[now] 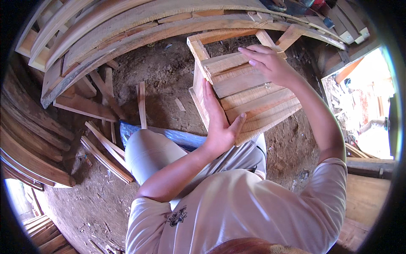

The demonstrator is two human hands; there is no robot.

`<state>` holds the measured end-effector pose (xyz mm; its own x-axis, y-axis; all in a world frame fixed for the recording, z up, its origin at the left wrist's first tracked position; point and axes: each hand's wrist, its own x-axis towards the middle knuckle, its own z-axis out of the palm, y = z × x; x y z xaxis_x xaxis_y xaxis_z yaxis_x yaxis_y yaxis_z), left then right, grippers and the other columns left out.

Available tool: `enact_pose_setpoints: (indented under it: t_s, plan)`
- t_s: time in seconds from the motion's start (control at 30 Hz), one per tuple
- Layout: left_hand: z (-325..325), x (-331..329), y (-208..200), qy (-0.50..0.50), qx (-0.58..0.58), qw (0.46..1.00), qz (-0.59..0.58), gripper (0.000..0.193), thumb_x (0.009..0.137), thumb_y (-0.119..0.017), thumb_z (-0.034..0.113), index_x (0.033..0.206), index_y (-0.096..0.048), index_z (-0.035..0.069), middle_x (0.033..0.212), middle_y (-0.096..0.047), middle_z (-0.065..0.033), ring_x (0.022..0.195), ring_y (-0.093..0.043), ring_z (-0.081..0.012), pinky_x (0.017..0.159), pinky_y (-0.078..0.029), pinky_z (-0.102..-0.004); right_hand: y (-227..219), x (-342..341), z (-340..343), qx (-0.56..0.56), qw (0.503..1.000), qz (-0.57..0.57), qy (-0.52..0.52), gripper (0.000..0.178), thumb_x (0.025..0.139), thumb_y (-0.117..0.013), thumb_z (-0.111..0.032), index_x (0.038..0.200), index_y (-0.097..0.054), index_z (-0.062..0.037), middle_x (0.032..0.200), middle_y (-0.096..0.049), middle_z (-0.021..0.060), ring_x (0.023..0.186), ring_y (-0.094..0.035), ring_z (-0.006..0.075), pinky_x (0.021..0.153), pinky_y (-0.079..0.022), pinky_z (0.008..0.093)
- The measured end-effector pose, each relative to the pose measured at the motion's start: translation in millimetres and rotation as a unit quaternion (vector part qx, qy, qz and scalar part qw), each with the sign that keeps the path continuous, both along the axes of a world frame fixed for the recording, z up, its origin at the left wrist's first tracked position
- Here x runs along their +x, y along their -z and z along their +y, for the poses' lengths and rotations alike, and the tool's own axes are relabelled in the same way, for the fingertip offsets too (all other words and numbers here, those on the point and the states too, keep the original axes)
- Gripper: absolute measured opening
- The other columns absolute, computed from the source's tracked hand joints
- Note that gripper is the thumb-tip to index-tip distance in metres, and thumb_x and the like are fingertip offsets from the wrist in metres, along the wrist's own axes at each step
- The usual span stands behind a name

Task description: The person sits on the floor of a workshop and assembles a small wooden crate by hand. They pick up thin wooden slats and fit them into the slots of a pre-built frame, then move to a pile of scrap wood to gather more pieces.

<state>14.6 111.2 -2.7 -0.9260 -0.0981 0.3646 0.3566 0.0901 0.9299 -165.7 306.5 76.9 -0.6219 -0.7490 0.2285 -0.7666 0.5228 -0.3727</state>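
A small box-like wooden frame (249, 91) with rough slats across its upper face stands tilted in front of me, by my knees. My left hand (222, 129) rests along its left edge, fingers stretched out against the side and thumb raised apart near the slats. Over the far slats lies my right hand (270, 65), its fingers extended and reaching left across the wood. Beyond the slats, the far end of the frame shows open bars. I cannot see any tool or nail in either hand.
A long wooden bench (169, 27) curves across the back, with boards on it. Loose wood strips (105, 154) lie on the dirt floor (89, 207) at left. Stacked timber (34, 139) stands further left. A blue plastic-wrapped piece (177, 137) lies by my leg.
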Motion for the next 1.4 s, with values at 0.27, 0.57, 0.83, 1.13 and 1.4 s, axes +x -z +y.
enact_pose_setpoints:
  t_s: [0.27,0.57,0.83,1.13,1.4]
  plan:
    - [1.7,-3.1,0.8,0.004,0.022,1.0,0.003,0.115,0.08,-0.069,-0.009,0.164,0.009,0.003,0.169,-0.006,-0.0189,0.158,-0.01,-0.0286,0.128,-0.01,-0.0408,-27.4,-0.4,-2.8,0.025,0.998,-0.038,0.037,0.059,0.087,-0.075,-0.006,0.144,-0.062,-0.0123,0.117,-0.062,0.0088,0.109,-0.062,0.0232,0.102,-0.047,0.0326]
    - [-0.7,-3.3,-2.1,-0.006,0.001,1.0,0.01,0.115,0.08,-0.071,-0.007,0.164,0.008,0.002,0.169,-0.005,-0.0212,0.158,-0.009,-0.0295,0.128,-0.01,-0.0416,-27.3,35.3,4.7,0.098,0.995,-0.018,0.0,0.067,0.087,-0.071,-0.004,0.15,-0.058,-0.0242,0.132,-0.053,0.0094,0.122,-0.057,0.028,0.108,-0.044,0.039]
    - [1.3,-3.4,-1.6,-0.004,0.026,1.0,0.012,0.116,0.079,-0.071,-0.007,0.164,0.007,0.001,0.168,-0.008,-0.0208,0.157,-0.012,-0.03,0.128,-0.01,-0.0419,-12.5,50.5,13.2,-0.003,1.0,0.013,-0.028,0.056,0.091,-0.065,-0.006,0.147,-0.06,-0.013,0.135,-0.055,0.0131,0.124,-0.057,0.0305,0.11,-0.044,0.0416]
    - [-16.7,-16.2,-10.7,-0.098,-0.034,0.994,0.033,0.102,0.081,-0.078,0.009,0.16,-0.015,0.0,0.165,-0.017,-0.0227,0.155,-0.021,-0.033,0.126,-0.017,-0.0455,-15.6,56.3,8.9,-0.017,1.0,0.003,-0.017,0.053,0.088,-0.069,-0.003,0.141,-0.066,-0.0105,0.123,-0.061,0.0138,0.116,-0.06,0.0295,0.102,-0.048,0.0395]
    - [-53.6,-63.4,-72.1,0.084,-0.434,0.895,0.053,0.068,0.082,-0.077,0.019,0.141,-0.053,-0.003,0.143,-0.056,-0.0235,0.133,-0.054,-0.0431,0.114,-0.04,-0.0517,-20.0,33.1,9.0,-0.013,0.999,-0.041,-0.019,0.042,0.095,-0.069,-0.014,0.135,-0.068,-0.0068,0.135,-0.061,0.016,0.128,-0.058,0.0306,0.111,-0.044,0.038]
